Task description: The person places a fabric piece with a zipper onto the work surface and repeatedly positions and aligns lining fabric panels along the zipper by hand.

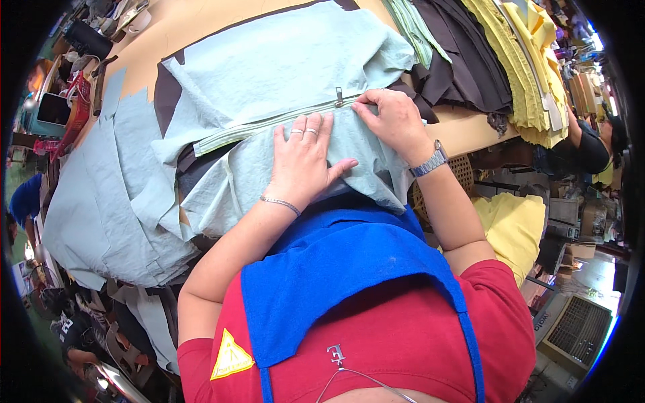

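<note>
A light blue fabric piece [269,64] lies spread over the table's near edge, with a green-and-white striped zipper [248,127] running across it. The zipper's metal slider [339,96] sits near its right end. My left hand [302,151] lies flat, fingers spread, on the fabric just below the zipper. Close to the slider, my right hand [392,121] pinches the zipper's right end between thumb and forefinger. Dark lining fabric [166,101] shows under the blue cloth's left edge.
More light blue cut pieces [121,195] hang over the table's left edge. Dark folded fabric [470,60] and a yellow fabric stack [514,74] lie at the right, beside further striped zippers [416,33]. A red basket [77,111] stands far left. Another person [591,144] is at the far right.
</note>
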Tool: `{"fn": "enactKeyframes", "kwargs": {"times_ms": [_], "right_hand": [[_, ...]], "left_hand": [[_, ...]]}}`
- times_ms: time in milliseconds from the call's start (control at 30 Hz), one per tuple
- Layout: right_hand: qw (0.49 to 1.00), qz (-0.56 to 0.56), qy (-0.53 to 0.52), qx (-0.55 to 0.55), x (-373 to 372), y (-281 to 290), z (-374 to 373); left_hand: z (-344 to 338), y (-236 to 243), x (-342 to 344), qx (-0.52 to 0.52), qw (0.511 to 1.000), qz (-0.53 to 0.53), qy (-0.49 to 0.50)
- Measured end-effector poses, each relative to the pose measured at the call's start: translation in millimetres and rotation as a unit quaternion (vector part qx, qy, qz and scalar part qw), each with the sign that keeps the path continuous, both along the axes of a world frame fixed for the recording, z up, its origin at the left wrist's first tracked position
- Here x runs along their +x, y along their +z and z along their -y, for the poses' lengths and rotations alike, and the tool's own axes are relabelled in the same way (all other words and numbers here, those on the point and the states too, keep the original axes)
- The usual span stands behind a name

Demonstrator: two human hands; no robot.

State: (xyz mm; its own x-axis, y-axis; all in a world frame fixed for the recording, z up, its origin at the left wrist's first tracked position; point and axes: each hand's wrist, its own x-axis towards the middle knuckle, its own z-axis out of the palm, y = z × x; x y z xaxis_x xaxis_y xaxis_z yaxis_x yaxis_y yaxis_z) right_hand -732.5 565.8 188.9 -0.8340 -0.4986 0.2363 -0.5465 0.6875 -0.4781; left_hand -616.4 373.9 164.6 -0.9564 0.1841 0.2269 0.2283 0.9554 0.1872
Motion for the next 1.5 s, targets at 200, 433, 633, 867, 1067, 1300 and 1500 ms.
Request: {"fn": "enactKeyframes", "kwargs": {"times_ms": [200, 433, 633, 867, 1067, 1300, 1500], "right_hand": [[1.000, -0.002, -0.003, 0.016, -1.6, -1.2, 1.8], [1.000, -0.021, -0.011, 0.014, 0.0, -3.8, 4.9], [0.992, -0.092, 0.025, 0.087, 14.9, 17.3, -4.6], [0.998, -0.033, 0.052, 0.031, 2.7, 33.7, -31.2], [0.998, 0.057, -0.017, 0.012, -20.5, 18.6, -38.0], [0.993, 0.092, -0.057, 0.039, -22.1, 18.0, -30.7], [0.995, 0.075, -0.067, 0.023, -23.6, 10.3, -29.8]], "left_hand": [[-0.7, 3.5, -2.3, -0.001, 1.000, 0.006, 0.002], [-16.4, -9.9, -13.1, 0.001, 0.999, -0.028, -0.022], [-22.6, -2.6, -15.9, 0.003, 1.000, 0.006, -0.020], [-22.2, -1.5, -16.7, -0.003, 1.000, -0.021, -0.023], [-24.1, 6.2, -19.9, -0.007, 1.000, -0.012, -0.025], [-24.5, -0.7, -22.7, -0.016, 0.999, -0.014, -0.024], [-26.1, 0.5, -24.2, -0.033, 0.999, -0.003, -0.023]]}}
